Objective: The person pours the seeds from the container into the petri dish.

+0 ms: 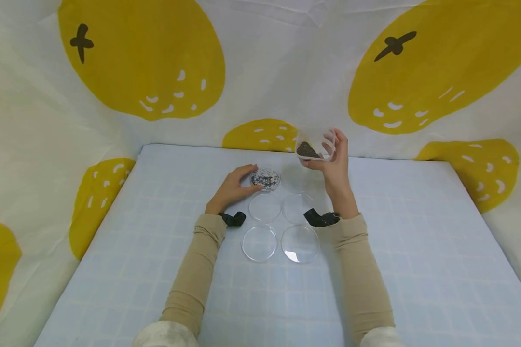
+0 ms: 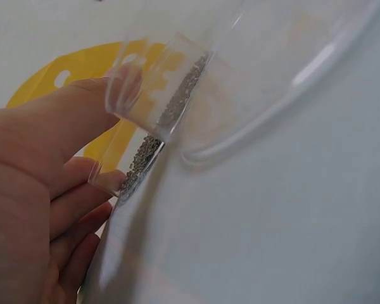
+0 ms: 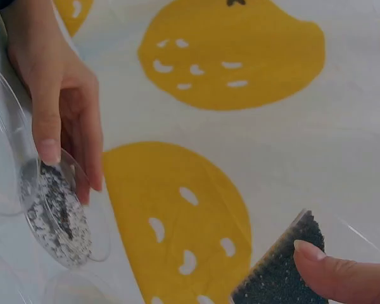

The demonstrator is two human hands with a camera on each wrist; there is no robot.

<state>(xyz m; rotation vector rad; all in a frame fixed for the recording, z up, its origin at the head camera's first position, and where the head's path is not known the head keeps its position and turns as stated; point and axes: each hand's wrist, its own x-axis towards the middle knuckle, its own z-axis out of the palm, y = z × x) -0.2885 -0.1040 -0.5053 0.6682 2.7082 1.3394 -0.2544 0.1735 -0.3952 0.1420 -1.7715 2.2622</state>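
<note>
My left hand point(image 1: 231, 187) holds a clear round petri dish point(image 1: 272, 180) on the table between thumb and fingers. Inside the dish lie white and black granules point(image 3: 57, 218). My right hand point(image 1: 339, 171) grips a clear square plastic container point(image 1: 328, 155) to the right of the dish, raised and tilted. Dark granules point(image 1: 307, 150) are heaped toward the container's left side. In the right wrist view, the right thumb point(image 3: 335, 273) presses against the container's wall in front of the dark granules.
Several clear round dishes stand in two rows nearer to me, among them a front left dish point(image 1: 259, 244) and a front right dish point(image 1: 300, 244). A pale checked cloth point(image 1: 417, 270) covers the table. Behind hangs a white curtain point(image 1: 282, 67) with yellow fruit shapes.
</note>
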